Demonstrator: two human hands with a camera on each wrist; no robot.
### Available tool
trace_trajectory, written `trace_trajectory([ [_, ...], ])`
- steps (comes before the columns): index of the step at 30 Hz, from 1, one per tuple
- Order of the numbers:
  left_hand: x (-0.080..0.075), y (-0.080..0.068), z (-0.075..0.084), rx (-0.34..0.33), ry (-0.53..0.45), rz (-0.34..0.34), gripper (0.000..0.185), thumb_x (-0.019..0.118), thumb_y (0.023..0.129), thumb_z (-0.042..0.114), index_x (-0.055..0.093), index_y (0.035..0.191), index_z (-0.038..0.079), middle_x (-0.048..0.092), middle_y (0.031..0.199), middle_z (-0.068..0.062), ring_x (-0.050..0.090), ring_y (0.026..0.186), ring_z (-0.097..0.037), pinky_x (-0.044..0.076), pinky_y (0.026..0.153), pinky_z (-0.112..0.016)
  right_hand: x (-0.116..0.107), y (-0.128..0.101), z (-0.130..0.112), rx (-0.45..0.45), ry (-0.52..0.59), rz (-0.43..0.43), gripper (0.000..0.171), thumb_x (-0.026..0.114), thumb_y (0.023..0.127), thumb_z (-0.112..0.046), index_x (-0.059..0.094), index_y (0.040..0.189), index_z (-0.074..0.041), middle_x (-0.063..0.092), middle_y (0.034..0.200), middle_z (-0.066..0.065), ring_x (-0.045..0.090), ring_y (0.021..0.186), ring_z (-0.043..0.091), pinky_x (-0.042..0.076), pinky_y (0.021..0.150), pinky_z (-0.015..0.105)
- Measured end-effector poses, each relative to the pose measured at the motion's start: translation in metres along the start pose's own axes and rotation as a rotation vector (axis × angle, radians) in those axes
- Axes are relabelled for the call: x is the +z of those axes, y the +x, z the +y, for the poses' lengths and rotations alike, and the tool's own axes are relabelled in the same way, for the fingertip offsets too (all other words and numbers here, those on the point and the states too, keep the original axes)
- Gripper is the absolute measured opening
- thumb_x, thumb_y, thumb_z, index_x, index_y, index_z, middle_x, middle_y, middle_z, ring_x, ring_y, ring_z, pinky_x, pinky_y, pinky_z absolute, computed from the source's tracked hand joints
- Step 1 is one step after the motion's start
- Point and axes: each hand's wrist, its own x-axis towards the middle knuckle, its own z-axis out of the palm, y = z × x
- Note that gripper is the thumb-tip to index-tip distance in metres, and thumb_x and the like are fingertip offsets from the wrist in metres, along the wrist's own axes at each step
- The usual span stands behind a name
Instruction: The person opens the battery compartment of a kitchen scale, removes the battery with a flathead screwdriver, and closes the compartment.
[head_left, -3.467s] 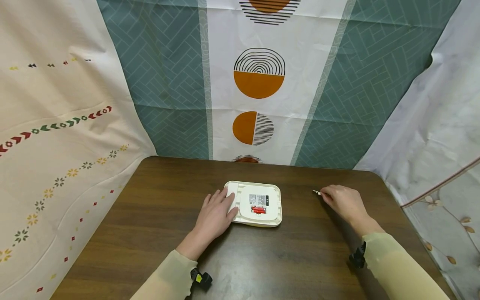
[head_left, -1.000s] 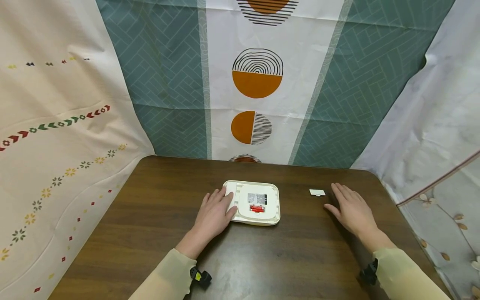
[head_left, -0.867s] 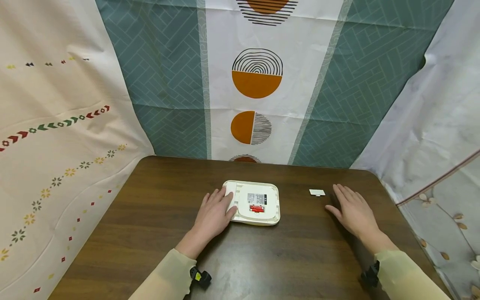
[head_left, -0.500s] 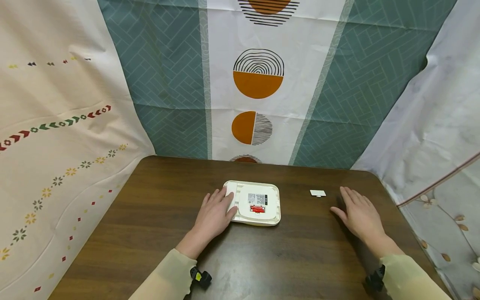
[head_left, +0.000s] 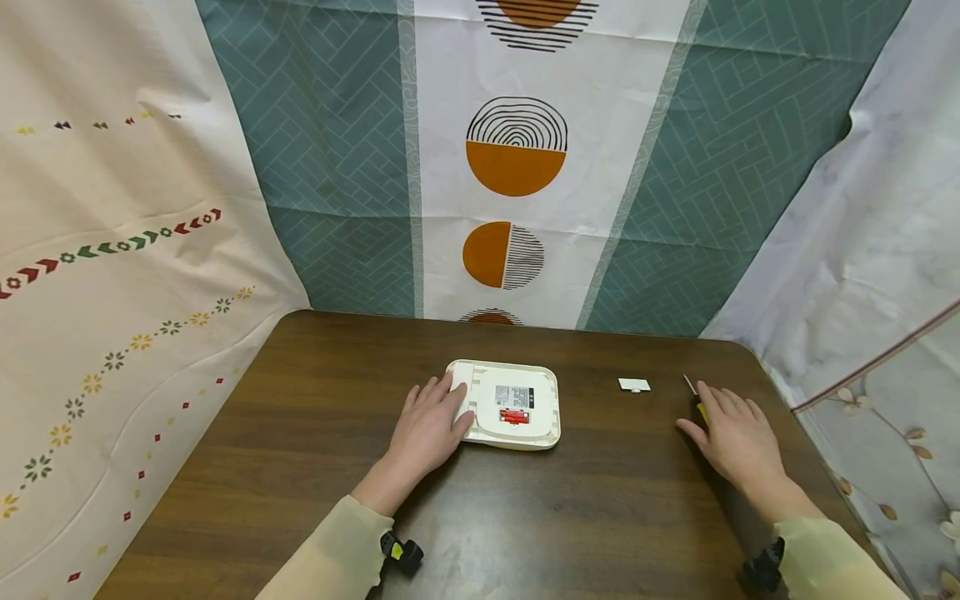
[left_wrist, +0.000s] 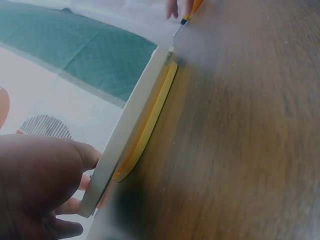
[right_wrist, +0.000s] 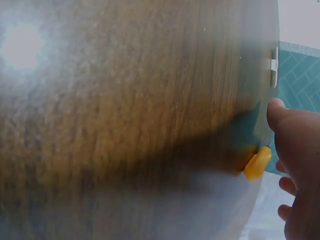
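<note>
In the head view my left hand (head_left: pixel 425 423) rests on the left end of a flat white device (head_left: pixel 542 429) with rounded corners, a label and red batteries (head_left: pixel 514 416) in an uncovered recess. Its lower part shows yellow (left_wrist: pixel 150 127) in the left wrist view. My right hand (head_left: pixel 737 435) reaches over a screwdriver; the thin metal shaft (head_left: pixel 691 385) points out past the fingertips. Under the hand, the screwdriver's yellow-orange handle (right_wrist: pixel 257 163) touches the tabletop, with the thumb apart from it. A small white battery cover (head_left: pixel 634 385) with a tab lies left of this hand.
The brown wooden table (head_left: pixel 360 358) has rounded far corners. Patterned cloth (head_left: pixel 337 167) hangs behind it, and pale cloths (head_left: pixel 885 275) hang at both sides.
My right hand has let go of the battery cover, which lies on the table, and has moved right and nearer. The screwdriver now shows at its fingers. My left hand stays put.
</note>
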Motion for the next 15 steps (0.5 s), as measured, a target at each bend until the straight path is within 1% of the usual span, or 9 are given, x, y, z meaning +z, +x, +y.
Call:
trace_trajectory([
  [4,-0.0003,0.0008,-0.0003,0.003,0.003,0.006,0.055,0.068,0.111,0.039,0.064,0.156,0.006,0.048,0.168,-0.022,0.043,0.156,-0.047,0.029,0.128,-0.067,0.0004,-0.0013,0.0023,0.019,0.003,0.032,0.077,0.084,0.099,-0.035,0.055,0.15,0.014,0.063,0.139,0.04,0.057,0.13,0.059,0.043,0.112,0.073],
  [7,-0.0001,0.0009,-0.0004,0.005,0.007,0.007,0.055,0.069,0.111,0.039,0.064,0.155,0.006,0.048,0.168,-0.022,0.043,0.156,-0.047,0.029,0.128,-0.067,0.0002,-0.0024,0.0033,0.024,0.019,0.091,0.068,0.086,0.097,-0.03,0.062,0.139,0.016,0.067,0.128,0.039,0.062,0.121,0.057,0.047,0.106,0.071],
  [10,0.0003,0.0008,-0.0002,0.003,0.008,0.007,0.056,0.069,0.111,0.039,0.064,0.155,0.006,0.048,0.168,-0.022,0.043,0.156,-0.047,0.029,0.128,-0.067,-0.0001,-0.0041,0.0038,0.031,0.038,0.137,0.06,0.088,0.094,-0.027,0.065,0.126,0.017,0.07,0.117,0.037,0.065,0.112,0.057,0.05,0.099,0.07],
  [12,0.0004,0.0008,-0.0001,0.002,0.01,0.006,0.056,0.069,0.111,0.039,0.064,0.156,0.007,0.048,0.168,-0.022,0.043,0.156,-0.047,0.029,0.128,-0.067,-0.0003,-0.0054,0.0041,0.045,0.041,0.142,0.055,0.088,0.094,-0.026,0.066,0.12,0.016,0.071,0.111,0.035,0.066,0.107,0.057,0.051,0.096,0.069],
  [15,0.0005,0.0007,0.0001,0.0,0.01,0.006,0.056,0.069,0.111,0.039,0.064,0.156,0.006,0.048,0.168,-0.022,0.043,0.156,-0.047,0.029,0.128,-0.067,0.0,-0.0068,0.0054,0.071,0.04,0.131,0.045,0.087,0.094,-0.026,0.065,0.106,0.012,0.069,0.098,0.032,0.065,0.097,0.056,0.051,0.085,0.069],
])
